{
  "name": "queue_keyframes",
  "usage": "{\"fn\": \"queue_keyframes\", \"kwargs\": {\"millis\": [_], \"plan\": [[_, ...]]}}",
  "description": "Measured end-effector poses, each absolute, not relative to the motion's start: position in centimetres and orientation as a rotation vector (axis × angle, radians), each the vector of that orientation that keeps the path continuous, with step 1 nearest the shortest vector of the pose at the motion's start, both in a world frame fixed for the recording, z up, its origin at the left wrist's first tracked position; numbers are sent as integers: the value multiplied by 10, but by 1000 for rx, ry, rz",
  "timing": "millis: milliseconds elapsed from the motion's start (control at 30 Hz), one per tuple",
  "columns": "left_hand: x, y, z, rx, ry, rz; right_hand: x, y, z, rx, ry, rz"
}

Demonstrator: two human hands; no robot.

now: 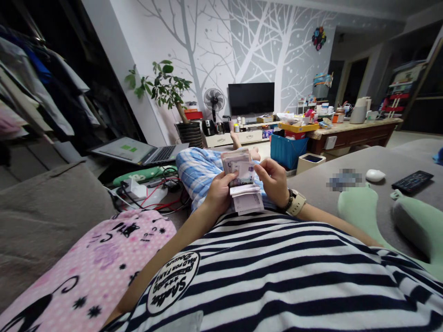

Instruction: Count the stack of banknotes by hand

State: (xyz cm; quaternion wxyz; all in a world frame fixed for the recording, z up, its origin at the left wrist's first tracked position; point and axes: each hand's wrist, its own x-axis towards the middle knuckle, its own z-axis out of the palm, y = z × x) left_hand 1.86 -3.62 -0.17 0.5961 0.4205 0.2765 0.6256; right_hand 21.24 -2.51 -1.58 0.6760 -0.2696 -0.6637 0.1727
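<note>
A stack of banknotes (242, 171) stands tilted above my lap, its lower part folded toward me. My left hand (218, 191) is closed around the stack, with the thumb pressed on its face. At the stack's right edge, my right hand (273, 180) has thumb and forefinger pinched on the corner of a banknote; the other fingers curl into the palm. A watch with a pale strap (296, 203) and a dark bracelet sit on the right wrist. Under the hands are blue plaid trousers (194, 175) and a striped shirt (263, 258).
To the left are an open laptop (128, 150), tangled cables (169, 184) and a pink patterned blanket (138, 240). On the sofa at right lie a remote control (412, 182), a white rounded case (375, 175) and a green neck pillow (362, 207). A blue bin (287, 150) stands beyond.
</note>
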Motion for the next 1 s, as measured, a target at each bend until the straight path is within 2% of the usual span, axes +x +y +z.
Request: {"fn": "queue_keyframes", "kwargs": {"millis": [167, 1000], "plan": [[20, -37, -2, 978, 649, 1458, 208, -9, -19, -718, -1450, 464], [16, -28, -6, 923, 631, 1480, 210, -8, -20, -655, -1482, 451]]}}
